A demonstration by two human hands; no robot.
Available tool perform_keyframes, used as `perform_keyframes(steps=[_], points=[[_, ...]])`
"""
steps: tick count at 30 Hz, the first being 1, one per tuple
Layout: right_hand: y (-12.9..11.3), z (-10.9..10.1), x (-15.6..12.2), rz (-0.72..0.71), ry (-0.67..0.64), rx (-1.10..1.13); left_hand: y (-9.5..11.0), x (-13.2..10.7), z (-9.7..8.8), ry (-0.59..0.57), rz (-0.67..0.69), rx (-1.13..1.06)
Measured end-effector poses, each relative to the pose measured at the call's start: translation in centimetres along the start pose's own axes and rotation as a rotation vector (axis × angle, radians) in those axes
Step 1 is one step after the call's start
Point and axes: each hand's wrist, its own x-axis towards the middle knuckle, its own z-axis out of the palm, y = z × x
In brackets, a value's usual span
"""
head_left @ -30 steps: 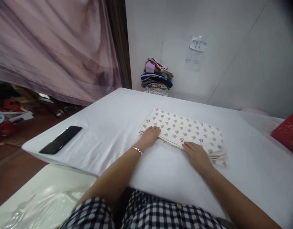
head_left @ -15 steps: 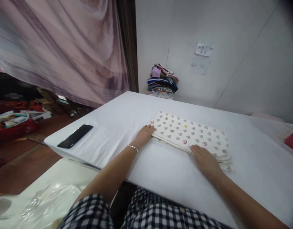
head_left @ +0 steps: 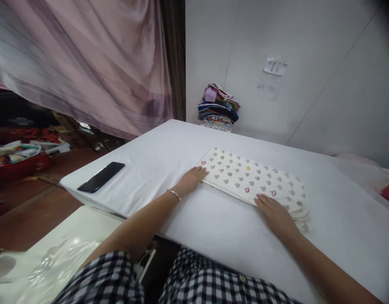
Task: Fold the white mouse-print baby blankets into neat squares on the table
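Folded cream fabric with small grey, red, green and yellow motifs (head_left: pixel 245 174) lies on the smooth white tabletop (head_left: pixel 213 230). Fingers outstretched and flattened, the left hand (head_left: pixel 191 179) touches its near left corner, the right hand (head_left: pixel 274 212) its near edge farther right. Well left of it lies a black rectangular phone (head_left: pixel 101 177).

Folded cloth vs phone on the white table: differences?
The folded cloth is off-white with printed motifs; the phone is plain black. The folded cloth is larger than the phone. The left hand and right hand touch the folded cloth; neither touches the phone. Both things lie on the white table.
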Motion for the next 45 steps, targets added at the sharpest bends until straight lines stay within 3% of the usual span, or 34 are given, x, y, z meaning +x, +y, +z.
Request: perform_keyframes(steps=[5,10,15,22,26,31,38,45], points=[[0.0,-0.4,-0.1,0.012,-0.039,0.058,-0.3,-0.7,-0.1,-0.018,-0.036,-0.154],[-1.3,-2.8,1.1,0.148,-0.103,0.230,0.0,-1.2,-0.3,0.073,-0.054,-0.262],[-4.0,-4.2,5.4,0.220,-0.001,0.372,-0.1,-0.6,-0.2,0.177,-0.029,-0.257],[-5.6,-2.3,10.9,0.143,-0.038,0.317,-0.3,-0.6,-0.5,0.241,0.086,-0.223],[-5.4,-1.3,11.3,0.075,-0.070,0.206,0.3,-0.3,-0.9,0.220,0.044,-0.190],[-5.7,-2.0,11.2,0.112,-0.009,0.197,0.9,0.0,-1.7,0.286,-0.032,-0.136],[-6.3,-2.0,10.4,-0.031,-0.092,0.165,0.6,-0.9,-2.2,0.179,0.039,-0.188],[-6.6,-1.9,10.2,-0.045,-0.084,0.167,0.3,-1.1,-2.4,0.158,0.067,-0.227]])
